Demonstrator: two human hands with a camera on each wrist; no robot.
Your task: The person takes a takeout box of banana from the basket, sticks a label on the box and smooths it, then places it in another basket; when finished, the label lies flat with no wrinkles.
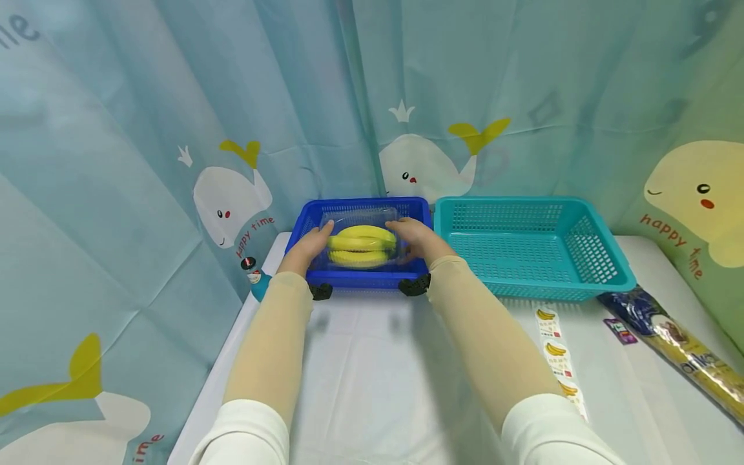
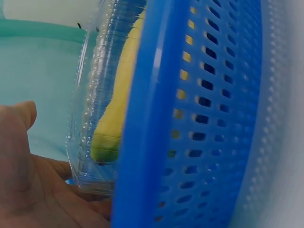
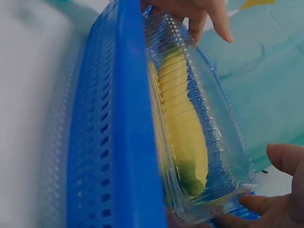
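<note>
A clear plastic clamshell box (image 3: 216, 142) with yellow bananas (image 1: 361, 245) inside lies between my hands, within the blue basket (image 1: 363, 279). At its left end is my left hand (image 1: 308, 247); the left wrist view shows the thumb raised away from the box and the fingers reaching along its underside. My right hand (image 1: 423, 239) is at the other end, its fingers at the lower edge and its thumb (image 3: 282, 159) standing apart. The bananas (image 3: 183, 123) have green tips. Whether the box rests on the basket floor is hidden.
A teal basket (image 1: 523, 284) stands right of the blue one. Banana stickers (image 1: 555, 352) lie in a strip before it, beside a small purple packet (image 1: 620, 331) and a long printed pack (image 1: 680, 342). A teal bottle (image 1: 257, 281) stands at the left. Curtains (image 1: 325, 97) hang behind.
</note>
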